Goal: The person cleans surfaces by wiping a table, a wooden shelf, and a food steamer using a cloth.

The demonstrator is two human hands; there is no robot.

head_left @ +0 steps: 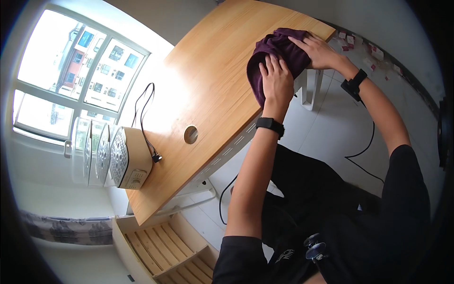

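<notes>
A bunched, dark purple cloth point(259, 71) lies at the desk's near edge, toward its far right corner, part of it hanging over the side. My left hand point(277, 81) rests on the cloth with its fingers stretched and slightly apart. On the cloth's right side lies my right hand point(318, 51), its fingers extended over the fabric; its thumb is hard to make out. Both hands touch the same cloth.
On the light wooden desk point(213, 61) are a cream steamer point(130, 158) with clear tiers and a black power cord point(147, 137). A round hole point(190, 135) pierces the top. Below are a slatted wooden frame point(158, 244) and, on the floor, scattered red-and-white scraps point(377, 53).
</notes>
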